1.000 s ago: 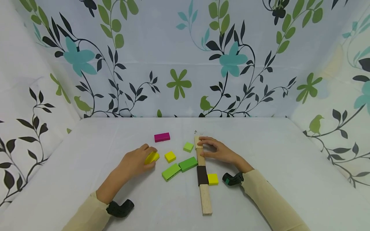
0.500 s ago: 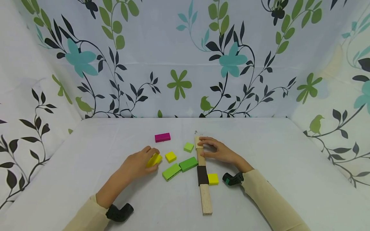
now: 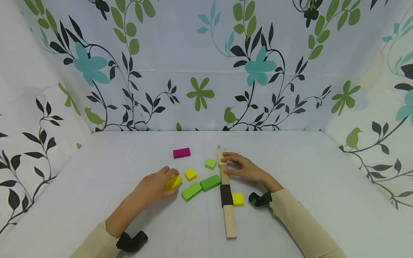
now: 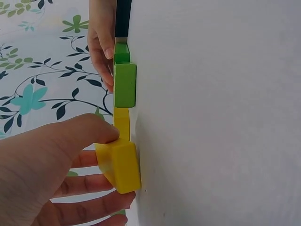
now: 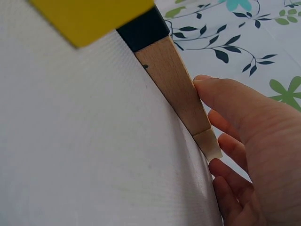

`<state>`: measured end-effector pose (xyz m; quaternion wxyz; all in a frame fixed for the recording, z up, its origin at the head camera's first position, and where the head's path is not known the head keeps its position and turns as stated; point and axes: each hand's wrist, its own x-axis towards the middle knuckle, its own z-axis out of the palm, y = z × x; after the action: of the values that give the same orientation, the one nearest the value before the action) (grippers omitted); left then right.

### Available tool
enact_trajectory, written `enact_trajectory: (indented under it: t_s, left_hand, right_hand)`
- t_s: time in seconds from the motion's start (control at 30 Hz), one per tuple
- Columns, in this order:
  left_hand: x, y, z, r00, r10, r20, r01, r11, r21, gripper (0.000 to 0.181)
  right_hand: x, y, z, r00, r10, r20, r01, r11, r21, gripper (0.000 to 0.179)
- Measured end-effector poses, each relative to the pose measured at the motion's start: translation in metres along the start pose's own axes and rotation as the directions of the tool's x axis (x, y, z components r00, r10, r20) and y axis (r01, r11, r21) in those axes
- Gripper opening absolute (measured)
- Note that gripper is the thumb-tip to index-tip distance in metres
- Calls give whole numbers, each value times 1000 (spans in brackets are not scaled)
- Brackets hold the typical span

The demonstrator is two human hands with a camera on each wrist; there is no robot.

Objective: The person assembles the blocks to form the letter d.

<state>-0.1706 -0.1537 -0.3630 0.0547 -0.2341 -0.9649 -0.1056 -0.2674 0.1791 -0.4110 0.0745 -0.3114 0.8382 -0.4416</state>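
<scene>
My left hand [image 3: 158, 184] pinches a yellow block [image 3: 172, 182] between thumb and fingers, low over the white table. In the left wrist view the thumb lies across the upper part of this yellow block [image 4: 123, 167]. My right hand [image 3: 246, 168] touches the far end of a straight row of blocks, fingertips on a pale wooden block [image 3: 221, 158] and thumb at the side of a tan wooden block [image 3: 224, 176]. Nearer in the row come a dark brown block [image 3: 226, 195] and another pale wooden block [image 3: 230, 222]. A small yellow block [image 3: 238, 199] sits against the brown one's right side.
Two green blocks, one light [image 3: 191, 191] and one darker [image 3: 210, 183], run diagonally to the row's left side. Beyond them are a yellow cube [image 3: 190, 175], a small lime block [image 3: 210, 164] and a magenta block [image 3: 181, 153]. A patterned cloth [image 3: 206, 64] hangs behind the table.
My left hand, with the yellow block in it, has shifted slightly right and toward me. The right hand and the blocks on the table stay in place.
</scene>
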Motion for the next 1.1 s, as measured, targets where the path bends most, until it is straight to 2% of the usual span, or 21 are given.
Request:
enact_trajectory:
  t_s: [0.23, 0.5, 0.87, 1.1]
  left_hand:
    - [-4, 3, -1, 1000, -7, 3, 7, 1000, 11, 36]
    - [-11, 6, -1, 1000, 17, 13, -17, 1000, 14, 34]
    - [-17, 8, -1, 999, 39, -12, -39, 999, 33, 33]
    - [-21, 7, -2, 999, 30, 23, -31, 999, 24, 35]
  right_hand:
    - [0, 0, 0, 1000, -4, 1, 4, 1000, 5, 44]
    - [0, 1, 1, 1000, 11, 5, -11, 1000, 10, 45]
    - [-1, -2, 2, 1000, 14, -6, -14, 1000, 14, 44]
    - [-10, -40, -1, 1000, 17, -5, -17, 1000, 21, 42]
